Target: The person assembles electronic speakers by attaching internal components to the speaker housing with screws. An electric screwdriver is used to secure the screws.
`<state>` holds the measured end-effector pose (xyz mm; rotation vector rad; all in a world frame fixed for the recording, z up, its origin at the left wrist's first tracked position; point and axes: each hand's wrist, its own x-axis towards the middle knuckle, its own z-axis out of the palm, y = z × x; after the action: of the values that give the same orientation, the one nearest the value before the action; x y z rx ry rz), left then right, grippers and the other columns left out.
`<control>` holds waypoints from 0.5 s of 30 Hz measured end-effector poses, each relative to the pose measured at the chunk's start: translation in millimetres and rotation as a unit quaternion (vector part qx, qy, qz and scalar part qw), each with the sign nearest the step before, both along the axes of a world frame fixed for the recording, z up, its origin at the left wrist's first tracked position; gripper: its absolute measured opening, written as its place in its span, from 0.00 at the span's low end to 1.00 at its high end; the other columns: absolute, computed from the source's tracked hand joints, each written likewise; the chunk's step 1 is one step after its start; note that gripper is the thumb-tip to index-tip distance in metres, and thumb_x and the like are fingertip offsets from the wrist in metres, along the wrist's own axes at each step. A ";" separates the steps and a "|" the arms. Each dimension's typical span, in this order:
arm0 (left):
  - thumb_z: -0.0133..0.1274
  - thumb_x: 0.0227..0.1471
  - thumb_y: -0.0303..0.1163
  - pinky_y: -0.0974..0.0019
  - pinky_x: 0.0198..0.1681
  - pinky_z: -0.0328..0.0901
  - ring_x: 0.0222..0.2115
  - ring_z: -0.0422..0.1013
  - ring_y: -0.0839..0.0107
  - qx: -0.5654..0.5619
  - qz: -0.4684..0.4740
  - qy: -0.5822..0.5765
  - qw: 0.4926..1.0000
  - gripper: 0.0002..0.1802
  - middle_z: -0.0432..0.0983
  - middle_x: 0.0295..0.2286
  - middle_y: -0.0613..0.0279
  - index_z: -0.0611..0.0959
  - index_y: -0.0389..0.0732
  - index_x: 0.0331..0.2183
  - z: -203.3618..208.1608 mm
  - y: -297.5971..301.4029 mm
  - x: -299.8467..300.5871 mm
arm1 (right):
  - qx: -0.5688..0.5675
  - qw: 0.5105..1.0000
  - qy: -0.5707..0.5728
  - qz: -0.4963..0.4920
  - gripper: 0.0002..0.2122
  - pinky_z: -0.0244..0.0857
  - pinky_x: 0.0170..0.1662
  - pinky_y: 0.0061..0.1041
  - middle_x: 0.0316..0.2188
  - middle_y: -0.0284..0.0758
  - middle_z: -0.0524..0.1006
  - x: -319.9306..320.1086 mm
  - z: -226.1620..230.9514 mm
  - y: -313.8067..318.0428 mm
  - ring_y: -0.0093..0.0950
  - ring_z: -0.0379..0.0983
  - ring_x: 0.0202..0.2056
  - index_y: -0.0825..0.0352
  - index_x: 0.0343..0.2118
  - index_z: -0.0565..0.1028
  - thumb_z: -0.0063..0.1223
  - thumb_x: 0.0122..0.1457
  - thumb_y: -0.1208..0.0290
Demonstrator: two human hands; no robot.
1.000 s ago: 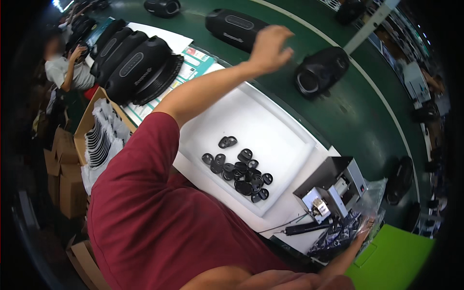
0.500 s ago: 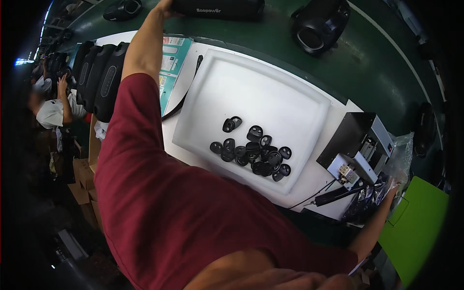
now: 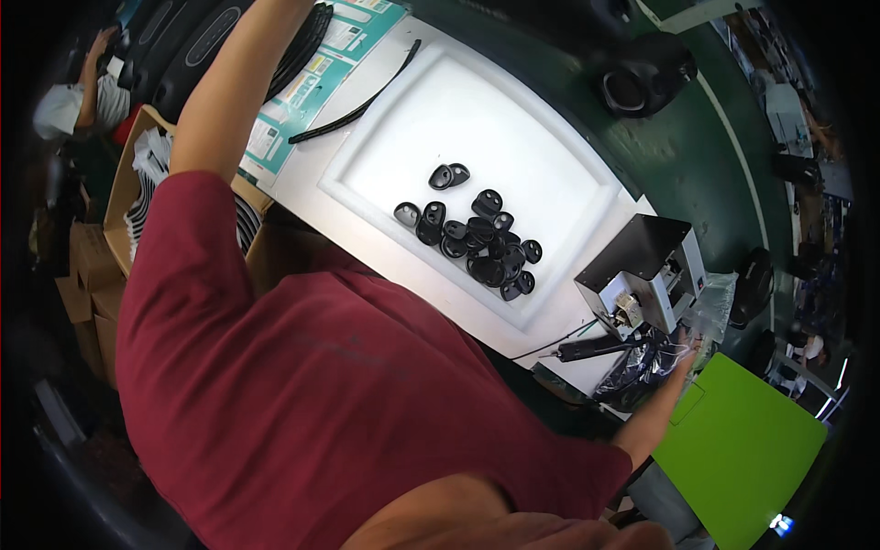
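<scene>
My left forearm [image 3: 229, 87] reaches up past the top edge, so my left hand is out of sight. At the right, my right hand [image 3: 687, 350] is at a clear plastic bag [image 3: 717, 310], beside dark parts in plastic wrapping [image 3: 639, 369]. The fingers there are too small and covered to read. A white tray [image 3: 577, 165] on the bench holds several small black rounded plastic pieces [image 3: 484, 268], mostly heaped toward its near right. An electric screwdriver [image 3: 588, 348] lies left of the wrapped parts.
A grey and black machine [image 3: 637, 266] stands right of the tray. Black speakers stand at the far right [image 3: 642, 78] and upper left [image 3: 202, 41]. A black cable [image 3: 353, 115] lies left of the tray. An open carton [image 3: 117, 215] and a green board [image 3: 738, 449] flank the bench.
The view has shifted and turned. My left hand, earlier at a black speaker at the top, has gone out of the picture. My right hand stays by the plastic bag.
</scene>
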<state>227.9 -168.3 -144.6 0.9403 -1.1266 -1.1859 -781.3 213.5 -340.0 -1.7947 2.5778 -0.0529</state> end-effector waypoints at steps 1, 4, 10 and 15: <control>0.58 0.61 0.50 0.53 0.44 0.76 0.42 0.78 0.67 0.051 0.028 0.037 0.998 0.23 0.84 0.39 0.60 0.85 0.43 0.48 -1.7 26.8 -11.5 | -0.043 0.996 0.070 0.024 0.28 0.66 0.62 0.45 0.54 0.51 0.81 -8.1 -4.4 8.3 0.50 0.76 0.56 0.67 0.58 0.78 0.62 0.64 0.50; 0.59 0.61 0.51 0.60 0.68 0.58 0.54 0.73 0.69 -0.018 0.005 -0.071 0.997 0.24 0.82 0.46 0.62 0.84 0.44 0.49 -29.6 63.2 -26.9 | -0.112 0.962 -0.232 -0.096 0.25 0.66 0.61 0.46 0.54 0.52 0.80 -24.6 -17.0 23.5 0.51 0.77 0.55 0.67 0.58 0.78 0.57 0.67 0.52; 0.71 0.50 0.47 0.62 0.43 0.78 0.42 0.82 0.64 0.126 -0.011 -0.073 0.989 0.48 0.82 0.47 0.49 0.72 0.39 0.67 -49.6 157.7 -99.2 | 0.029 0.959 -0.185 -0.215 0.28 0.63 0.64 0.39 0.56 0.46 0.79 15.0 49.1 16.8 0.40 0.75 0.58 0.73 0.57 0.79 0.55 0.65 0.53; 0.67 0.54 0.49 0.64 0.48 0.75 0.45 0.80 0.65 0.216 -0.022 -0.008 0.976 0.45 0.82 0.47 0.48 0.73 0.36 0.66 -68.3 158.7 -85.3 | 0.117 0.915 -0.262 -0.283 0.21 0.68 0.53 0.36 0.44 0.38 0.82 57.7 127.5 31.9 0.35 0.77 0.46 0.67 0.49 0.82 0.62 0.62 0.55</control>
<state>142.6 -9.5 -213.0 1.2601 -0.9191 -1.4964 -723.6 245.4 -212.5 -0.7679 2.4574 -0.1860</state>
